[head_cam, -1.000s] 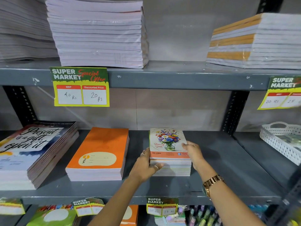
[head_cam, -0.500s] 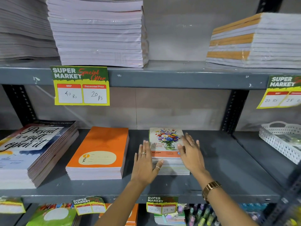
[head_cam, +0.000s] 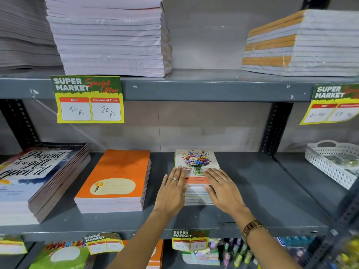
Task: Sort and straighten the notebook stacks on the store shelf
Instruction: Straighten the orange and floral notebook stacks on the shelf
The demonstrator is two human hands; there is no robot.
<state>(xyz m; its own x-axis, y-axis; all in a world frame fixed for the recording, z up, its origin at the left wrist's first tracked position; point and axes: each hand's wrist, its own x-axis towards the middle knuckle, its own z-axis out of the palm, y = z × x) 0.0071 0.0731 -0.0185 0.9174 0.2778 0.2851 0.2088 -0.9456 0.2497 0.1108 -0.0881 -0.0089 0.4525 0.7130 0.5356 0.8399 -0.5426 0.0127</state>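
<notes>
A small stack of flower-cover notebooks (head_cam: 196,162) sits mid-shelf on the grey middle shelf (head_cam: 262,191). My left hand (head_cam: 172,191) lies flat against the stack's left side, fingers stretched over the top cover's corner. My right hand (head_cam: 223,189) rests flat on the right side, fingers on the cover. Neither hand grips anything. To the left lie a stack of orange notebooks (head_cam: 116,177) and a larger stack of "Present is a gift" notebooks (head_cam: 33,175).
A white perforated basket (head_cam: 330,164) stands at the right. The upper shelf holds tall wrapped notebook piles (head_cam: 108,35) and an orange-striped pile (head_cam: 301,43). Price tags (head_cam: 88,100) hang from the shelf edges. More notebooks and pens fill the shelf below.
Both hands went from clasping the flower stack's sides to lying flat with fingers stretched over its top. The stack sits squarer and slightly further back.
</notes>
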